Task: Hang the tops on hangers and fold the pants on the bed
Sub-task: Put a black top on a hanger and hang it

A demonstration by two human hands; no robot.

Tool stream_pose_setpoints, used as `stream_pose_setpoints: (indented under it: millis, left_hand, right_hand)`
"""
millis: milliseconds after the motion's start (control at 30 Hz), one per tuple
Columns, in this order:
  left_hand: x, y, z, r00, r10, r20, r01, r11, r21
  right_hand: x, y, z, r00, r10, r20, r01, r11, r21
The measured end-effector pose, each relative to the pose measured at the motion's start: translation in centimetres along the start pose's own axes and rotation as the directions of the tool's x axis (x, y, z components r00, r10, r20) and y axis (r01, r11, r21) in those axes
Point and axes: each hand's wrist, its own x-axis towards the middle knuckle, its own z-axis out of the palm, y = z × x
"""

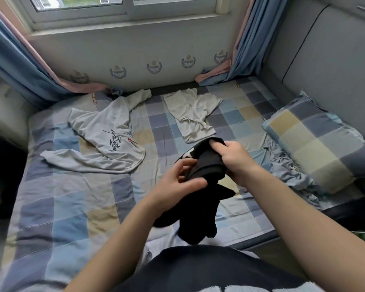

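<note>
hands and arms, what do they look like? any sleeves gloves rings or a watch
The left hand and right hand are bare: no gloves, rings, watch or bracelet show. The left arm and right arm are unsleeved as far as the view goes. The person wears a dark top with a white print.

The head camera sits above the near edge of the bed and faces forward and down across it toward the far edge, where the window runs along the top of the frame. It is close in: both forearms rise from the bottom, and the left hand and right hand, gripping a black garment, sit at centre. The wide lens bows the bed's side edges and takes in the pillow by the right edge.
</note>
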Motion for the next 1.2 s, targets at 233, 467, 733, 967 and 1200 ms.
stream_pose_setpoints:
  millis: [233,467,733,967,1200]
  left_hand:
    - [0.3,-0.6,0.4,0.925,0.203,-0.320,-0.184,0.979,0.087]
    - [1.5,3.0,-1.7,0.846,0.358,-0.396,-0.309,0.933,0.183]
    - [1.3,4.3,-2.6,0.909,0.380,-0.171,-0.314,0.895,0.315]
    - [0.4,6.1,-4.8,0.897,0.394,-0.201,-0.301,0.877,0.375]
    - [0.0,7.5,-8.7,0.800,0.441,-0.408,-0.310,0.885,0.349]
  right_hand:
    - [-1.0,-1.1,0.4,0.984,0.168,0.055,-0.177,0.916,0.361]
    - [-2.0,3.2,-0.2,1.000,0.025,-0.013,-0.022,0.975,0.220]
    - [-3.4,5.5,3.0,0.927,-0.258,0.272,0.321,0.920,-0.224]
    - [-2.5,4.6,3.2,0.898,-0.416,0.142,0.439,0.835,-0.332]
    - [-1.8,1.4,0.9,0.826,-0.546,0.142,0.536,0.682,-0.498]
